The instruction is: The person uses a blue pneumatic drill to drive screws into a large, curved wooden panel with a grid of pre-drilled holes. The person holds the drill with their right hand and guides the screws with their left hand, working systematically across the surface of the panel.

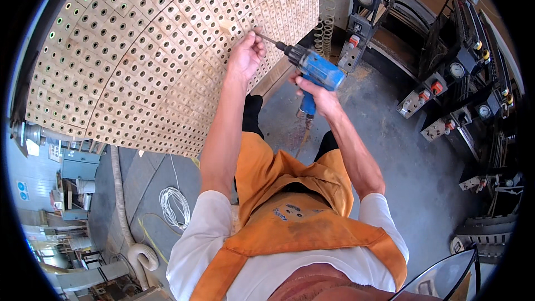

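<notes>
My right hand (316, 93) is wrapped round the grip of a blue power drill (320, 71), which points up and to the left. A long thin bit (268, 39) sticks out of its chuck. At the bit's tip, the fingers of my left hand (246, 56) are pinched together; whatever small thing they hold is hidden. Just beyond both hands stands a large light wooden panel (167, 50) made of many small blocks, each with a round hole. Dark-rimmed inserts fill many holes on its left; those at the upper right look plain.
Machine units with gauges (457, 70) line the right side. A coiled air hose (325, 22) hangs by the panel's right edge. On the grey floor lie a coil of white cable (174, 207) and a ribbed hose (120, 200). Cabinets (79, 164) stand at the far left.
</notes>
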The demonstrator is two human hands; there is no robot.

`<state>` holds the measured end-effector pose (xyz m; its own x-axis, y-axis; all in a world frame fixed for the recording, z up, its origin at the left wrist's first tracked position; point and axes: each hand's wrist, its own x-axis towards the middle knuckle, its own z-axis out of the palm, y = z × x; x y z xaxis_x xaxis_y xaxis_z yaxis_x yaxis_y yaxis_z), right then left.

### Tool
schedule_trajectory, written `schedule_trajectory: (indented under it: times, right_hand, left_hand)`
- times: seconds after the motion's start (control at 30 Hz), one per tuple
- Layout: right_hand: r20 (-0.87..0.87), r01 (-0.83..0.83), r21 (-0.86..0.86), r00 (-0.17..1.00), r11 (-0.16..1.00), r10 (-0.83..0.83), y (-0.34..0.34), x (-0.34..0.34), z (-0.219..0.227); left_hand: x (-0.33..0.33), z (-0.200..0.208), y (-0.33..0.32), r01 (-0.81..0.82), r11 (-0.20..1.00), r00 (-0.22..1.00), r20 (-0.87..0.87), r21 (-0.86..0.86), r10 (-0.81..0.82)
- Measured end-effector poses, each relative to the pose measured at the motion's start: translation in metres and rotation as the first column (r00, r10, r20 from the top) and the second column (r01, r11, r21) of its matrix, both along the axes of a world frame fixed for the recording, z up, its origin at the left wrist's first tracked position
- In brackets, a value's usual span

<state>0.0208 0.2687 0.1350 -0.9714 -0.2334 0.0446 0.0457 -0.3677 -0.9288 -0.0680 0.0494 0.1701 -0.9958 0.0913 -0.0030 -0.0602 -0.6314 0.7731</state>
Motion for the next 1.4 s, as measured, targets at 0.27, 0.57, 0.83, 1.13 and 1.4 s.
schedule_trajectory:
  times: [0.27, 0.57, 0.83, 1.13, 1.4]
  right_hand:
    - [-0.020, -0.015, 0.032, 1.000, 0.999, 0.016, -0.014, -0.017, 0.019]
    - [-0.086, -0.016, 0.077, 0.996, 0.997, 0.022, -0.014, -0.021, 0.020]
    - [-0.143, 0.070, 0.123, 0.988, 0.990, -0.053, 0.018, -0.007, 0.001]
    - [0.325, 0.247, -0.105, 0.924, 0.963, -0.201, 0.049, 0.069, -0.156]
    - [0.556, 0.457, -0.120, 0.766, 0.881, -0.322, 0.061, 0.113, -0.233]
  left_hand:
    - [0.001, -0.008, 0.000, -0.058, 0.998, 0.995, 0.083, 0.004, 0.057]
    - [0.114, -0.072, 0.019, 0.340, 0.910, 0.904, 0.349, -0.239, -0.246]
    - [0.291, -0.055, 0.025, 0.951, 0.107, 0.287, 0.702, -0.289, -0.652]
    - [0.349, -0.170, 0.046, 0.309, -0.153, 0.756, 0.340, -0.939, -0.560]
    - [0.338, -0.208, 0.081, 0.495, -0.184, 0.553, 0.471, -0.849, -0.687]
